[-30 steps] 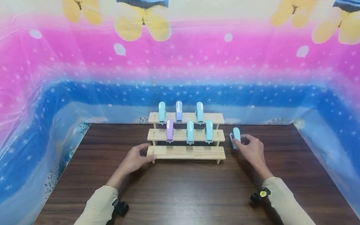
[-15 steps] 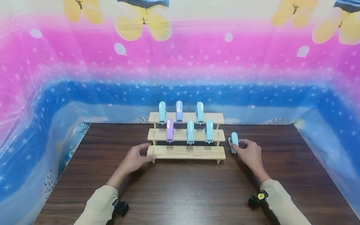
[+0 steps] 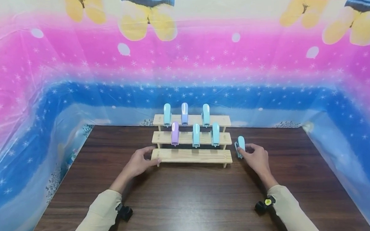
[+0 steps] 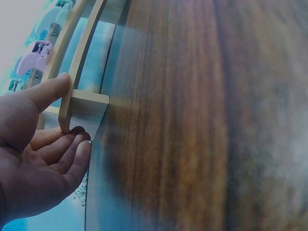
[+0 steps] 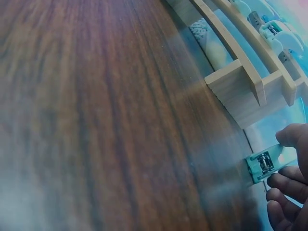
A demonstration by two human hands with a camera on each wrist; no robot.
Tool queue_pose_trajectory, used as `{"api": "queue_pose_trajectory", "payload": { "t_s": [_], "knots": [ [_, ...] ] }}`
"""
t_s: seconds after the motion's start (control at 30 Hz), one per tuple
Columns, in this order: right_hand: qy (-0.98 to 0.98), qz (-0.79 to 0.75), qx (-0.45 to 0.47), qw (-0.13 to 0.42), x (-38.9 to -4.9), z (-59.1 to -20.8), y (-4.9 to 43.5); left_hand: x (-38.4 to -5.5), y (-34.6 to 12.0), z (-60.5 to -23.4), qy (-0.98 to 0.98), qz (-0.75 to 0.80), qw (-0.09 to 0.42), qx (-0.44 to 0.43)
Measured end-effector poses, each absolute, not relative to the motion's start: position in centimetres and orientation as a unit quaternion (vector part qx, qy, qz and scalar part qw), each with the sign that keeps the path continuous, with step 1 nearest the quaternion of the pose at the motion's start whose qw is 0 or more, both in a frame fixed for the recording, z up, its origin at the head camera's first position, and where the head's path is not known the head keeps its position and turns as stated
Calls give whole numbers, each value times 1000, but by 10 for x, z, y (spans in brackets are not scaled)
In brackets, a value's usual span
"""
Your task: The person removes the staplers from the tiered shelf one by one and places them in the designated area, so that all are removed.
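Observation:
A three-step wooden display rack (image 3: pixel 192 156) stands on the table. My left hand (image 3: pixel 137 164) grips the left end of its lowest step; in the left wrist view the thumb lies against the board (image 4: pixel 83 53) and the fingers curl at its underside. Just right of the rack, my right hand (image 3: pixel 258 160) pinches a teal stapler (image 3: pixel 240 143) between thumb and fingers. That stapler (image 5: pixel 262 166) stands upright close to the tabletop in the right wrist view. A purple stapler (image 3: pixel 175 133) and two teal ones (image 3: pixel 196 134) stand on the middle step.
On the top step are a teal stapler (image 3: pixel 167 114), a lavender stapler (image 3: pixel 184 113) and another teal stapler (image 3: pixel 205 114). The dark wooden table (image 3: pixel 186 202) reaches back to a patterned pink and blue cloth (image 3: pixel 200 67), which also hangs at both sides.
My right hand has brought the teal stapler slightly nearer to me and to the left, then held still over the last half second. The left hand keeps its place on the rack.

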State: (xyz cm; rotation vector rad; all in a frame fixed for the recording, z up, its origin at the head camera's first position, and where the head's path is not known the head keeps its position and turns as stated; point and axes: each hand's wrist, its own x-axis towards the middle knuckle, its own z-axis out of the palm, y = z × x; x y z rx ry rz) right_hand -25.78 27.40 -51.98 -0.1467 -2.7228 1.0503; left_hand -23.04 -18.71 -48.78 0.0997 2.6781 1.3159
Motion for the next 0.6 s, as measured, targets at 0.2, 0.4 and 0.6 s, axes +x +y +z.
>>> {"api": "queue_pose_trajectory", "payload": {
  "t_s": [0.2,0.4,0.6],
  "knots": [
    [-924,361,-43,119,-255,-513,276,-230,-186,-487,895,438,80,28],
    [-923,358,-39,137,-252,-506,279,-230,-187,-486,891,445,82,30],
    [-924,345,-19,162,-245,-491,282,-229,-186,-487,891,447,81,30]
  ]
}}
